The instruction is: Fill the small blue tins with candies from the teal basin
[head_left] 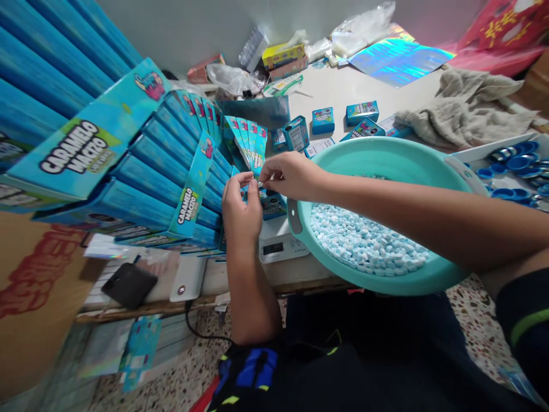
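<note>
My left hand is at the centre-left, fingers curled and thumb raised, beside a small blue candy box on a white digital scale. Over that box, my right hand pinches with thumb and fingertips near the left thumb. A small pale spot shows at the fingertips, too small to name. The fingers partly hide the box top and whatever the left hand holds. Beneath my right forearm stands a turquoise basin with many pale blue and white candies in it.
Tall stacks of blue candy cartons rise at the left. Several small boxes lie behind the basin. A grey cloth and a tray of blue-rimmed pieces are at the right. A black wallet-like object lies near the front edge.
</note>
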A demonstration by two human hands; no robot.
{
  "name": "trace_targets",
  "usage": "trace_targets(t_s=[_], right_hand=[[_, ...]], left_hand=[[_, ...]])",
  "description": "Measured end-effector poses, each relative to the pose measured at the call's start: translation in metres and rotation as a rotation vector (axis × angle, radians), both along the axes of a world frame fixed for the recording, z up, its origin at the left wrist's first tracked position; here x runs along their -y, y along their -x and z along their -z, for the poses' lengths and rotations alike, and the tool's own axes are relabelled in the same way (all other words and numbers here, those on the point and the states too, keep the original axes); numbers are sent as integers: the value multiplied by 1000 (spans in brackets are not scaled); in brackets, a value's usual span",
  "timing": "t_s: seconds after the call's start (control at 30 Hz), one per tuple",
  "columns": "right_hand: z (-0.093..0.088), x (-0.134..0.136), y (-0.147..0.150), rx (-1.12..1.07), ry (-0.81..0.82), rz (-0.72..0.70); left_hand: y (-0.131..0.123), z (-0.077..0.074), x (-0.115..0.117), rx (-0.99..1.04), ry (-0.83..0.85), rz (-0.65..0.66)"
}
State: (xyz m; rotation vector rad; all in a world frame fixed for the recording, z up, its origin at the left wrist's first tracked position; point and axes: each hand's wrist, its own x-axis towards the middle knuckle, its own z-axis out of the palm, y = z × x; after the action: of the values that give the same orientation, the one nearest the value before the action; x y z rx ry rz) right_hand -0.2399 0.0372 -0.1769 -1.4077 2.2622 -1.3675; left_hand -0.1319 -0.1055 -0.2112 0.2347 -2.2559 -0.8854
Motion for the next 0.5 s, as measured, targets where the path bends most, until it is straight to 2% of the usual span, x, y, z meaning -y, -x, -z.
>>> trace_targets(t_s=[0.23,0.5], right_hand=[[7,1,4,-246,-111,-118],[4,-3,5,-229,-127,-103]], left_hand=[[0,2,3,19,18,-12],[0,2,5,35,17,-9]])
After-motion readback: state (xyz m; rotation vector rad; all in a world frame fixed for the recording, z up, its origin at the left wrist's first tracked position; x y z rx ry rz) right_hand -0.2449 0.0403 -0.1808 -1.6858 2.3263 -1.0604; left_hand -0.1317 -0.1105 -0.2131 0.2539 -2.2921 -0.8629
